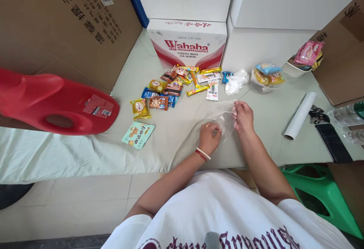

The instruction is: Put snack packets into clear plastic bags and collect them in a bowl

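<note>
A clear plastic bag (224, 108) stretches between my two hands over the front of the table. My left hand (209, 138) is closed on the bag's lower part, with a ring and bracelets showing. The bag's right edge is pinched in my right hand (243, 116). Beyond them lies a loose pile of wrapped snacks (174, 85), with yellow stick packs (198, 90) and white packets (212, 89) on its right. A mint-green snack pouch (138, 135) lies at the left, nearer the table edge. Close behind my right hand sits a crumpled clump of clear plastic (237, 81).
A Wahaha water carton (189, 46) stands at the back. At the left is a big red jug (57, 103). On the right are a filled snack bag (265, 78), a snack tub (297, 68), a white roll (300, 116), a black phone (333, 142) and plastic bottles (348, 114).
</note>
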Motion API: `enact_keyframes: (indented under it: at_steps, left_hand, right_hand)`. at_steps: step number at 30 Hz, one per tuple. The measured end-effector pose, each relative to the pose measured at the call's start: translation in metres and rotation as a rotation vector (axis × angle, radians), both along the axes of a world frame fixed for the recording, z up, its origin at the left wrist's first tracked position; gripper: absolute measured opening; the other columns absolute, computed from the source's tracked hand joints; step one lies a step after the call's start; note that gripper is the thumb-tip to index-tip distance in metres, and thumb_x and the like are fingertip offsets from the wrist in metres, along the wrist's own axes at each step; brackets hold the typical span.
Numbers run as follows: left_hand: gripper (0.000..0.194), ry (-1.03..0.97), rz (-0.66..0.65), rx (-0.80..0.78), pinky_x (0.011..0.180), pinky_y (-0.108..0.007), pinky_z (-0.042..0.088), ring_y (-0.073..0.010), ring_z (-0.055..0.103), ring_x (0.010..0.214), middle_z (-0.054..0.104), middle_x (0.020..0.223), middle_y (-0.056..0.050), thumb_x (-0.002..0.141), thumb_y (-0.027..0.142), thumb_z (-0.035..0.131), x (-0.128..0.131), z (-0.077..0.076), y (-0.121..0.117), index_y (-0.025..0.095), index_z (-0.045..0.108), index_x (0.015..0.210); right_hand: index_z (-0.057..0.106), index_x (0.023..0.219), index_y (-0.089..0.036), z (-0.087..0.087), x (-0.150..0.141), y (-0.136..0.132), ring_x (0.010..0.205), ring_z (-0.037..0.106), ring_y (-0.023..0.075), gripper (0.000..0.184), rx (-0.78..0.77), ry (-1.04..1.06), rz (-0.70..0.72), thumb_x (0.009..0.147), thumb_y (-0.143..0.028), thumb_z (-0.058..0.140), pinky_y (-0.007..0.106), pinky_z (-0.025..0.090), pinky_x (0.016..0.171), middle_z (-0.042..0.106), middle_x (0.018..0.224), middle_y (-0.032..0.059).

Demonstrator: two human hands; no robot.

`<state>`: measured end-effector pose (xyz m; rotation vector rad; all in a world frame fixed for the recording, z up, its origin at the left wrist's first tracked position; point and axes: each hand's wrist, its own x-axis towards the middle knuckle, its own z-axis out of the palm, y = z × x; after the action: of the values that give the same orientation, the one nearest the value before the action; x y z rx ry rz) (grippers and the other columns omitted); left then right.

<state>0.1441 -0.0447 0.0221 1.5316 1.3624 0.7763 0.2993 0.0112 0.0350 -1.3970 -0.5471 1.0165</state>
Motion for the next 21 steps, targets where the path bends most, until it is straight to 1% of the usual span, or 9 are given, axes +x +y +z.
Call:
enact_keyframes:
  at_steps: [3, 5, 6, 9, 12, 15, 17, 19, 21]
  left_hand:
    - [0.017, -0.496, 0.001, -0.272, 0.088, -0.038, 0.052, -0.0187, 0.066, 0.083, 0.065, 0.077, -0.001, 0.082, 0.032, 0.064, -0.020, 0.007, 0.006, 0.020, 0.054, 0.075]
    - [0.025, -0.705, -0.041, -0.489, 0.081, -0.036, 0.055, -0.0175, 0.069, 0.077, 0.066, 0.078, 0.001, 0.078, 0.037, 0.069, -0.035, 0.016, 0.008, 0.020, 0.051, 0.077]
    - [0.029, -0.747, -0.055, -0.568, 0.075, -0.034, 0.056, -0.0175, 0.070, 0.075, 0.068, 0.081, 0.001, 0.076, 0.039, 0.072, -0.042, 0.019, 0.009, 0.020, 0.050, 0.079]
    - [0.040, -0.710, 0.005, -0.636, 0.055, -0.025, 0.052, -0.0173, 0.072, 0.067, 0.069, 0.087, 0.001, 0.072, 0.045, 0.077, -0.055, 0.022, 0.013, 0.021, 0.047, 0.083]
    - [0.045, -0.649, 0.109, -0.580, 0.051, -0.023, 0.050, -0.0156, 0.072, 0.065, 0.068, 0.087, 0.003, 0.072, 0.049, 0.077, -0.059, 0.014, 0.017, 0.022, 0.043, 0.085]
    - [0.045, -0.654, 0.148, -0.566, 0.052, -0.023, 0.052, -0.0143, 0.072, 0.065, 0.068, 0.089, 0.003, 0.074, 0.049, 0.076, -0.058, 0.006, 0.018, 0.023, 0.041, 0.087]
    - [0.044, -0.667, 0.157, -0.567, 0.052, -0.023, 0.052, -0.0142, 0.072, 0.065, 0.068, 0.090, 0.003, 0.075, 0.048, 0.076, -0.057, 0.003, 0.017, 0.023, 0.041, 0.087]
    - [0.044, -0.670, 0.152, -0.574, 0.051, -0.023, 0.053, -0.0140, 0.071, 0.064, 0.069, 0.091, 0.002, 0.075, 0.047, 0.076, -0.058, 0.003, 0.015, 0.023, 0.042, 0.088]
    - [0.042, -0.656, 0.146, -0.580, 0.051, -0.023, 0.053, -0.0134, 0.070, 0.063, 0.069, 0.091, 0.002, 0.075, 0.047, 0.075, -0.061, 0.002, 0.015, 0.022, 0.043, 0.088]
  right_hand:
    - [0.054, 0.084, -0.024, -0.001, 0.019, 0.004, 0.046, 0.032, 0.0093, 0.031, -0.018, -0.075, 0.016, 0.074, -0.048, 0.071, 0.025, 0.025, 0.041, 0.048, 0.062, -0.0068]
    - [0.056, 0.084, -0.023, -0.004, 0.030, 0.009, 0.047, 0.033, 0.0091, 0.029, -0.016, -0.128, 0.047, 0.075, -0.047, 0.071, 0.025, 0.026, 0.042, 0.050, 0.063, -0.0060]
    - [0.057, 0.085, -0.022, -0.005, 0.034, 0.011, 0.049, 0.035, 0.0091, 0.028, -0.009, -0.164, 0.067, 0.076, -0.046, 0.070, 0.024, 0.027, 0.044, 0.051, 0.064, -0.0057]
    - [0.062, 0.092, -0.021, -0.008, 0.038, 0.009, 0.061, 0.047, 0.0108, 0.027, 0.030, -0.350, 0.080, 0.080, -0.045, 0.069, 0.023, 0.039, 0.054, 0.058, 0.076, -0.0023]
    - [0.062, 0.102, -0.023, -0.009, 0.031, -0.011, 0.077, 0.058, 0.0144, 0.035, 0.020, -0.475, 0.061, 0.086, -0.054, 0.064, 0.025, 0.048, 0.062, 0.065, 0.094, 0.0023]
    - [0.059, 0.106, -0.024, -0.009, 0.016, -0.045, 0.075, 0.063, 0.0172, 0.049, -0.138, -0.336, 0.161, 0.089, -0.070, 0.054, 0.027, 0.050, 0.056, 0.067, 0.094, 0.0044]
    - [0.060, 0.106, -0.024, -0.008, 0.005, -0.067, 0.070, 0.065, 0.0177, 0.054, -0.252, -0.234, 0.257, 0.087, -0.074, 0.053, 0.028, 0.050, 0.052, 0.068, 0.093, 0.0051]
    - [0.060, 0.107, -0.024, -0.009, -0.004, -0.082, 0.064, 0.064, 0.0167, 0.051, -0.310, -0.209, 0.353, 0.083, -0.070, 0.063, 0.028, 0.049, 0.051, 0.069, 0.089, 0.0036]
    - [0.062, 0.106, -0.024, -0.011, -0.007, -0.089, 0.057, 0.059, 0.0145, 0.046, -0.299, -0.222, 0.435, 0.078, -0.058, 0.074, 0.027, 0.047, 0.051, 0.067, 0.078, -0.0003]
